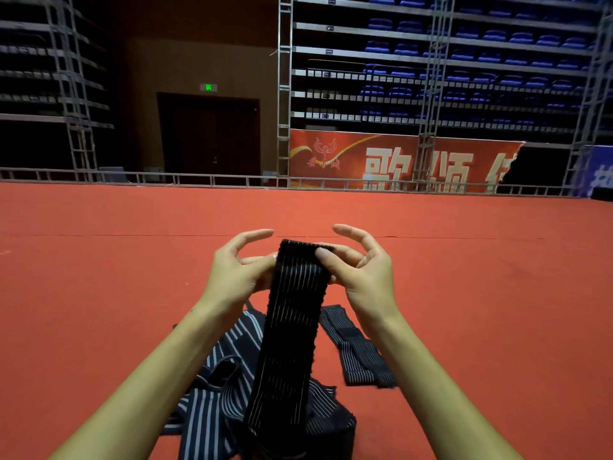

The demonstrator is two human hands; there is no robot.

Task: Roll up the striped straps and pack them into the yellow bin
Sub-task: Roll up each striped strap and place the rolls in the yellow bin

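Note:
A black strap with thin white stripes [292,327] hangs upright in front of me, its top end folded over. My left hand [237,270] pinches that top end from the left, index finger raised. My right hand [361,267] grips it from the right, thumb pressed on the folded edge. The strap's lower end runs down to a loose heap of striped straps [215,393] on the red floor between my forearms. Another striped strap [358,350] lies flat to the right of the heap. No yellow bin is in view.
Red carpet [132,277] covers the wide floor ahead, ending at a low metal rail [199,179]. Beyond it stand scaffold towers, rows of blue seats [464,58], a red banner [398,161] and a dark door [209,137].

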